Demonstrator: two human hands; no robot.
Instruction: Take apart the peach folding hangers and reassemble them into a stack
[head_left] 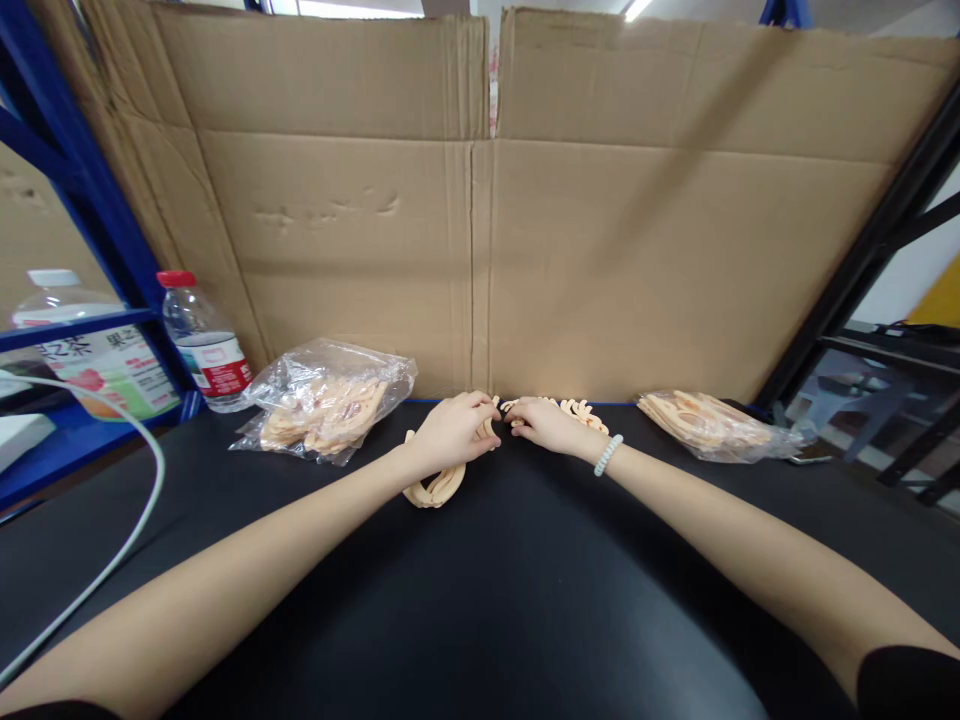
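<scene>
My left hand [454, 432] is near the back of the black table, its fingers curled round a small pale wood-coloured piece [487, 429]. Under and beside that wrist lie curved wood-coloured pieces [439, 489], stacked in a loop shape. My right hand [551, 424], with a pale beaded bracelet [608, 455] on the wrist, faces it a short gap away. Its fingers are bent together, and whatever lies between them is too small to make out. Just behind this hand is a row of small curved wood-coloured pieces [583, 413], partly hidden by it.
A clear bag of wood-coloured pieces [322, 415] lies at the left, another bag [701, 422] at the right. Behind stands a cardboard wall [600, 230]. A red-capped bottle [206, 345], a larger bottle [112, 350] and a white cable [154, 480] are at the left.
</scene>
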